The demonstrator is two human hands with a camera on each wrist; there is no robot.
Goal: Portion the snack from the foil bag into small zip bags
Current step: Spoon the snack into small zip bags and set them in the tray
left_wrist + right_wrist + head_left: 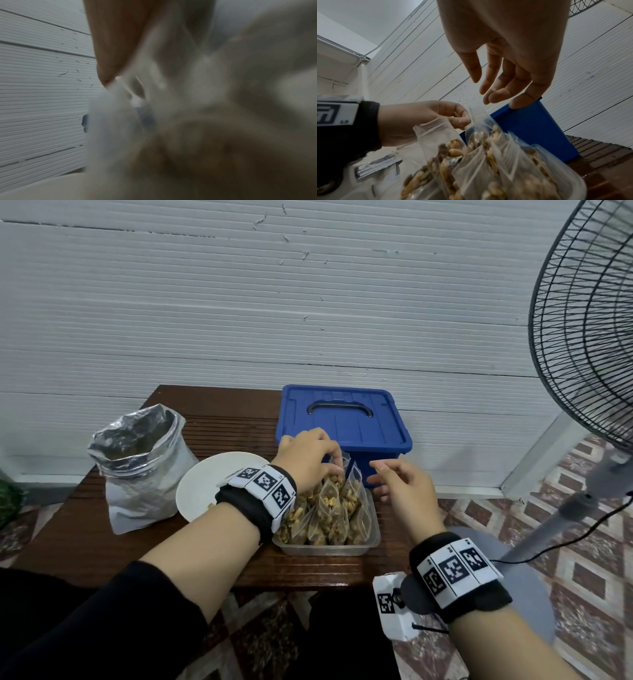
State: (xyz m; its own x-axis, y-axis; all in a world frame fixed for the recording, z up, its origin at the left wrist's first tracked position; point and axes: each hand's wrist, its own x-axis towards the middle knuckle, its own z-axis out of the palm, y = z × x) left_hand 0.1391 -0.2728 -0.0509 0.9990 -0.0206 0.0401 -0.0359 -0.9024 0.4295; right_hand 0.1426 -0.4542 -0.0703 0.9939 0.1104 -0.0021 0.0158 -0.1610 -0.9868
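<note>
A crumpled foil bag (137, 467) stands open at the table's left. A clear plastic tray (325, 550) near the front edge holds several small zip bags (330, 508) filled with nuts, standing upright. My left hand (337, 469) reaches over the tray, and its thumb and forefinger pinch the top of one zip bag (479, 121) at the tray's far end. My right hand (378, 482) hovers just right of the tray with relaxed fingers (498, 94) and holds nothing. The left wrist view is a blur of clear plastic with one finger (116, 40) in it.
A white plate (205, 484) lies between the foil bag and the tray. A blue lidded box (342, 419) with a dark handle stands behind the tray. A standing fan (589, 337) is off the table's right side. The brown table (102, 542) stands against a white ribbed wall.
</note>
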